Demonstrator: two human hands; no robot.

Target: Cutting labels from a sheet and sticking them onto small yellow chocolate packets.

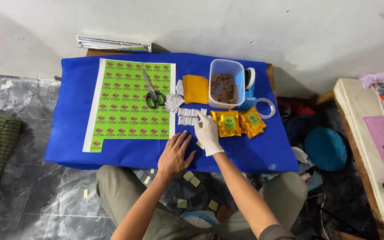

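Gloved right hand (208,132) reaches small silver foil sachets (188,116) on blue-covered desk (72,133).
Its fingers touch them, grasping nothing; bare left hand (174,155) lies flat, fingers spread.

Blue-clothed table (254,151) with green sticker sheet (130,102)

One pair of scissors (154,94), one label sheet (130,104), one plastic tub (226,83), perhaps three yellow pouches (238,123).

A large rectangular sheet of green labels (131,101) with red marks lies on the blue cloth at about ten o'clock. Small silvery square packets (187,116) sit in rows at the centre. Yellow-orange pouches (238,123) bearing green labels are stacked just beside them at three o'clock.
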